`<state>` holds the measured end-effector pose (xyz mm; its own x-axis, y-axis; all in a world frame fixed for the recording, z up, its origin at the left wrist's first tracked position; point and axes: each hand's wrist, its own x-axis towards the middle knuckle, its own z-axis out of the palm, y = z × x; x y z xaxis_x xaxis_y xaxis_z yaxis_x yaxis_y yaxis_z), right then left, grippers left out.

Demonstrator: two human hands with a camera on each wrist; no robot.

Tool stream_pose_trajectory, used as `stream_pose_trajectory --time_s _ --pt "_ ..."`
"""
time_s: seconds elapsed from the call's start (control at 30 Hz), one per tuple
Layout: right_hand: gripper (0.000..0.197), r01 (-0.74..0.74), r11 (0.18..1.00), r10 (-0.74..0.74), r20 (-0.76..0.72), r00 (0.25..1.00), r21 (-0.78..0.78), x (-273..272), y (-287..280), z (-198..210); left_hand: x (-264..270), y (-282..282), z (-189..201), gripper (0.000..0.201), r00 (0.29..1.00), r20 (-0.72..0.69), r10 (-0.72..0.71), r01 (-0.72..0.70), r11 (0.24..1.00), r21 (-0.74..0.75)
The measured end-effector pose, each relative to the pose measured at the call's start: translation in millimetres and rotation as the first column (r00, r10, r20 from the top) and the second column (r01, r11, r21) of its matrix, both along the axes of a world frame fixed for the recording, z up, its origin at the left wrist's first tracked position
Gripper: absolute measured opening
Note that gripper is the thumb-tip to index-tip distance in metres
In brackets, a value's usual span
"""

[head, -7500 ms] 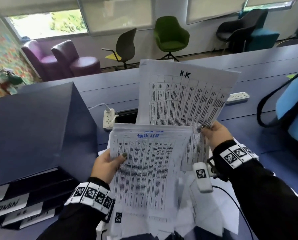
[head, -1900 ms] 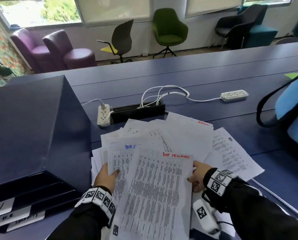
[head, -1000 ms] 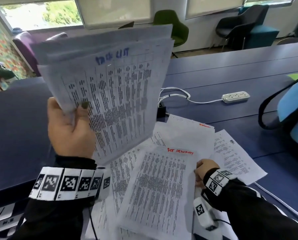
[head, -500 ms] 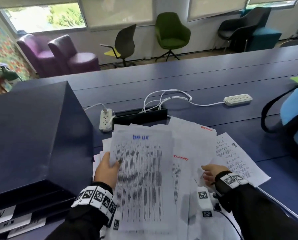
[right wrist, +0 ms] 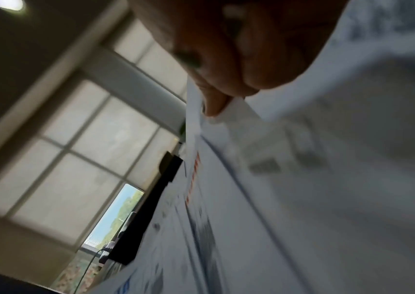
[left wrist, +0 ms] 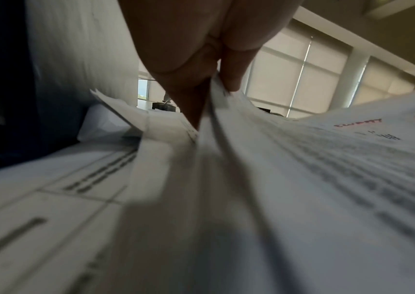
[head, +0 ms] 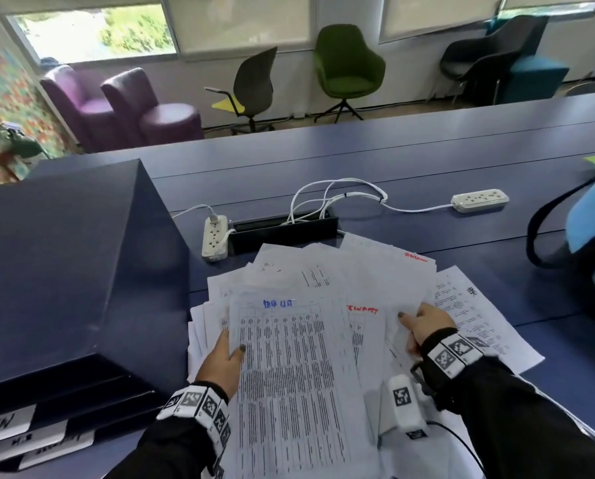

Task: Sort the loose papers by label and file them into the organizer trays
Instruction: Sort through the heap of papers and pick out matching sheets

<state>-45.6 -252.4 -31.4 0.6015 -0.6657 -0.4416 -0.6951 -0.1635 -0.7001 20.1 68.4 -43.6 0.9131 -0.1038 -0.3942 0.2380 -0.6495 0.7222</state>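
Observation:
A loose pile of printed papers (head: 327,271) covers the blue desk in front of me. My left hand (head: 232,347) grips the left edge of a sheaf topped by a blue-labelled sheet (head: 289,368), thumb on top and fingers underneath. The left wrist view shows that left hand (left wrist: 216,93) pinching the sheaf (left wrist: 289,159). To its right lies a red-labelled sheet (head: 361,311), partly covered. My right hand (head: 410,323) pinches the edge of a loose sheet (head: 392,292) beside it, as the right wrist view shows with the right hand (right wrist: 216,107). The dark blue organizer (head: 64,271) stands at the left, its labelled trays (head: 16,433) at the lower left.
Behind the pile are a white power strip (head: 214,236), a black cable box (head: 282,229), white cords (head: 337,195) and a second power strip (head: 480,200). A blue bag with a black strap (head: 593,216) sits at the right. Chairs stand beyond the desk.
A second ago my left hand held the blue-labelled sheaf high; it now lies low over the pile, covering most of the red-labelled sheet. My right hand shifted right to another sheet.

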Motion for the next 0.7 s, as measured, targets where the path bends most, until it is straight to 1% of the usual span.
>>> stream_pose_trajectory --time_s 0.07,0.17,0.23,0.37,0.47,0.5,0.57,0.6,0.63,0.67,0.7 --pt "0.007 -0.002 0.991 0.014 0.082 0.997 -0.137 3.2 -4.0 18.5 2.4 0.5 -4.0 0.043 1.000 0.003 0.014 -0.014 1.000 0.006" --pt "0.016 -0.040 0.959 0.087 0.157 0.984 -0.281 5.7 -12.9 49.0 3.7 0.6 -4.5 0.040 1.000 0.008 0.021 -0.021 1.000 -0.012" --pt "0.016 -0.032 0.951 0.106 0.226 0.968 -0.307 3.4 -17.7 68.2 3.6 1.0 -4.2 0.040 1.000 0.013 0.019 -0.019 1.000 -0.005" --pt "0.009 0.022 0.927 0.131 0.378 0.916 -0.375 -2.9 -22.1 100.3 2.6 0.7 -5.0 0.039 1.000 0.023 0.021 -0.021 1.000 -0.002" --pt "0.007 0.045 0.926 0.158 0.495 0.854 -0.374 -6.2 -19.6 120.7 4.9 1.8 -5.6 0.035 0.998 0.041 0.055 -0.054 0.998 -0.011" --pt "0.008 0.048 0.918 0.170 0.500 0.849 -0.393 -6.4 -18.5 123.7 6.0 2.1 -5.1 0.033 0.996 0.051 0.076 -0.075 0.997 -0.020" --pt "0.012 -0.007 0.893 0.226 0.435 0.872 -0.450 -7.2 -12.6 123.9 7.9 3.3 -3.9 0.032 0.989 0.071 0.126 -0.124 0.992 -0.028" --pt "0.010 -0.071 0.884 0.274 0.389 0.880 -0.462 -7.7 -7.1 120.3 8.3 4.1 -3.1 0.032 0.986 0.079 0.146 -0.145 0.989 -0.023" --pt "0.010 -0.166 0.859 0.347 0.313 0.884 -0.485 -8.2 -0.8 113.9 8.4 5.1 -2.9 0.031 0.983 0.086 0.162 -0.161 0.987 -0.019" --pt "0.013 -0.286 0.810 0.437 0.201 0.877 -0.512 -9.1 6.0 105.6 8.3 6.2 -3.1 0.030 0.981 0.090 0.173 -0.172 0.985 -0.023" --pt "0.015 -0.428 0.743 0.524 0.050 0.850 -0.514 -10.1 12.9 95.6 7.8 7.1 -3.2 0.029 0.979 0.091 0.180 -0.178 0.984 -0.029"
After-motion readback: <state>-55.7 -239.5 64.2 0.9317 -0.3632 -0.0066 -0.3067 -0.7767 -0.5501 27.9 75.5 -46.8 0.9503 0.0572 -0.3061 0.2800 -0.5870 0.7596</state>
